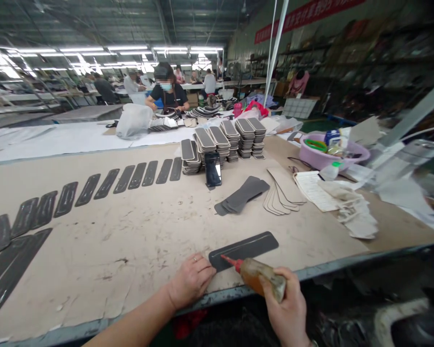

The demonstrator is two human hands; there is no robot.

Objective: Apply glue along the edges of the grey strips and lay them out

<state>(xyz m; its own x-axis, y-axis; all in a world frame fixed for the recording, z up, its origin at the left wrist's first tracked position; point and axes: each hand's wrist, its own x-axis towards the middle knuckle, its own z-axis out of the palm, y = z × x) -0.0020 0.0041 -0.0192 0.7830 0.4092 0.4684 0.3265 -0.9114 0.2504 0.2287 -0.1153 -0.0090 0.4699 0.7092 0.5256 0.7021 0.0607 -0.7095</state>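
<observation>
My right hand [288, 306] is wrapped round a squeeze glue bottle [256, 274] with amber contents and a red nozzle. The nozzle tip points left, over a dark grey rounded strip [249, 245] lying near the table's front edge. A thin glossy line of glue runs along the strip's far side. At the strip's left end, my left hand [192, 280] has its fingers curled and pressed together on the end; its thumb is hidden. Beyond the strip lies a fanned pile of dark grey pieces [241, 195], with a fan of beige pieces [280, 195] beside it.
Glossy coated strips [88, 189] form a curved row at the left. Stacked pieces [217, 140] stand at the back behind a phone [213, 169]. To the right are a purple basin [305, 153], a notebook [316, 190] and a crumpled cloth [356, 212]. A person [168, 91] sits across the table.
</observation>
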